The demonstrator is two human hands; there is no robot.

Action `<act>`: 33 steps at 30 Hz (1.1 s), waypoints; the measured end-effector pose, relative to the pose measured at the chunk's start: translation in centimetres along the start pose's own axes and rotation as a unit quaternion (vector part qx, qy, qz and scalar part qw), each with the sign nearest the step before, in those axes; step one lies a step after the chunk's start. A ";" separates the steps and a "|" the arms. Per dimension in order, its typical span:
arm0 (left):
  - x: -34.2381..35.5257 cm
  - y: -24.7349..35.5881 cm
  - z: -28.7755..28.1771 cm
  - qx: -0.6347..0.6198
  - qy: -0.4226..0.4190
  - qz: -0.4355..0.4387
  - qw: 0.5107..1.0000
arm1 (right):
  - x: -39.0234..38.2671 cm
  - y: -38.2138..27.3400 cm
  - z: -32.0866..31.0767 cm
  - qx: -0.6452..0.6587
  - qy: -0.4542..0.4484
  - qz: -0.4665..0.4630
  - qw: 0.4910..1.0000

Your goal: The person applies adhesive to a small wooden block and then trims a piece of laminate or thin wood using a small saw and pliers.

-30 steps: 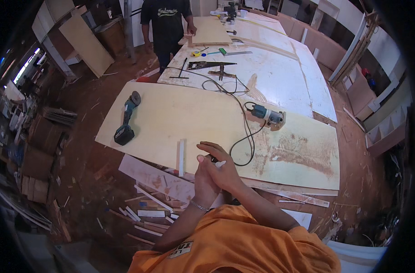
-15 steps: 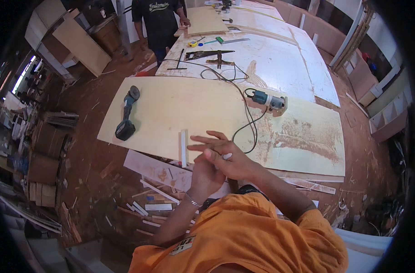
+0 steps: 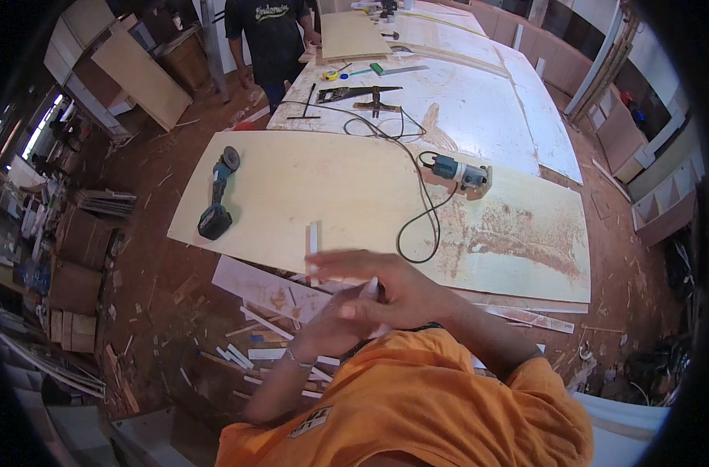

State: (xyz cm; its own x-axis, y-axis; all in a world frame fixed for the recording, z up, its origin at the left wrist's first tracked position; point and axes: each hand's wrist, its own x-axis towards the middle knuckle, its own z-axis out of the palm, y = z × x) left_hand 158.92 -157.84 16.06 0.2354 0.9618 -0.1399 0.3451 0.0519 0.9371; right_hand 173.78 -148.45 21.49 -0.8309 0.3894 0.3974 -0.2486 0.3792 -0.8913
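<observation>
My hands are together in front of my body, at the near edge of a pale plywood sheet (image 3: 308, 175). My right hand (image 3: 405, 286) reaches over my left with its fingers stretched leftward and apart, its thumb lower across the left hand. My left hand (image 3: 329, 317) is partly covered by the right, its fingers bent and mostly hidden. A small white tip (image 3: 371, 288) sticks up between the hands; what it belongs to is unclear. Past the right fingertips a narrow white strip (image 3: 314, 235) lies on the sheet, its near end partly covered by them.
On the sheet lie a cordless angle grinder (image 3: 220, 194) at left and a corded trim router (image 3: 459, 173) at right, amid sawdust. A handsaw (image 3: 358, 93) rests on the white table (image 3: 479, 101) beyond. Offcuts (image 3: 269, 354) litter the floor; another person (image 3: 269, 39) stands far left.
My right hand has come down and nearer to my body, its fingers now over the strip's near end. My left hand has shifted left and down. The white tip now points upward.
</observation>
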 end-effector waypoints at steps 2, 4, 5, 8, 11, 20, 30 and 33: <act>0.5 0.4 0.5 0.056 0.115 -0.002 0.992 | -0.9 1.2 1.6 0.126 0.157 0.077 0.976; 1.4 -3.4 2.6 0.159 0.252 0.069 0.952 | -1.6 2.1 3.6 0.199 0.239 0.130 0.942; 1.9 -4.2 3.3 0.142 0.273 0.082 0.948 | -1.5 2.2 4.4 0.233 0.279 0.156 0.918; 2.8 -4.5 4.6 0.096 0.331 0.107 0.933 | -0.8 2.8 5.4 0.252 0.376 0.126 0.883; 3.1 -3.6 4.8 0.086 0.368 0.102 0.920 | -0.8 3.3 5.7 0.298 0.404 0.116 0.857; 4.0 -5.6 5.8 0.087 0.418 0.132 0.895 | -1.2 3.2 5.4 0.285 0.357 0.121 0.881; 4.6 -4.2 6.1 0.121 0.446 0.146 0.875 | -1.1 2.1 4.2 0.282 0.367 0.065 0.884; 3.9 -3.0 6.2 0.147 0.441 0.146 0.873 | -1.8 2.5 3.6 0.283 0.342 0.079 0.893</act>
State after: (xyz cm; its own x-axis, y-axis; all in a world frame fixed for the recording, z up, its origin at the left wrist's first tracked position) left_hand 164.45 -155.87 10.71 -0.3944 0.7622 0.5133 0.6369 -0.1759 0.7506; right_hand 172.88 -151.25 17.70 -0.4274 0.8954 0.1248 -0.5278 -0.1350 -0.8386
